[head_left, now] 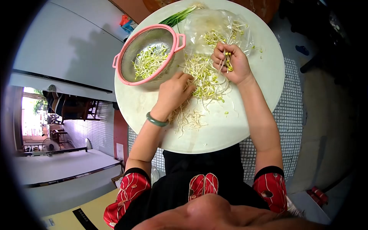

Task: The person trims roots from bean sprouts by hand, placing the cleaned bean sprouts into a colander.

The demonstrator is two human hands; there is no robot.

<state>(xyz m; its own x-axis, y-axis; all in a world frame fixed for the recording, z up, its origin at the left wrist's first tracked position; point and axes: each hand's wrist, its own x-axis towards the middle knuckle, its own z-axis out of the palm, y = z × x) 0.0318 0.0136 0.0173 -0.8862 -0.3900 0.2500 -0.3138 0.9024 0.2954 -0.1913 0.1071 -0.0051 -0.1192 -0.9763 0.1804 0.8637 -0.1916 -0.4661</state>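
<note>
My right hand [233, 63] is closed around a small bunch of bean sprouts [229, 66], their yellow-green heads hanging below the fingers. On the left, my left hand [175, 94] reaches palm down to the edge of a loose pile of bean sprouts [203, 73], its thumb and fingers apart; a green bangle [156, 119] is on that wrist. A pink-rimmed mesh strainer [128, 73] beyond it holds more sprouts. Thin brownish root ends [188, 119] lie scattered beside my left wrist. An open clear plastic bag [195, 27] with sprouts in it lies past my right hand.
Everything rests on a round white table [214, 134]. A bundle of green onions [178, 16] lies at its far edge, behind the strainer. Single sprout bits [226, 112] dot the tabletop. Tiled floor [285, 115] shows to the right, and a white cabinet-like surface [73, 46] stands to the left.
</note>
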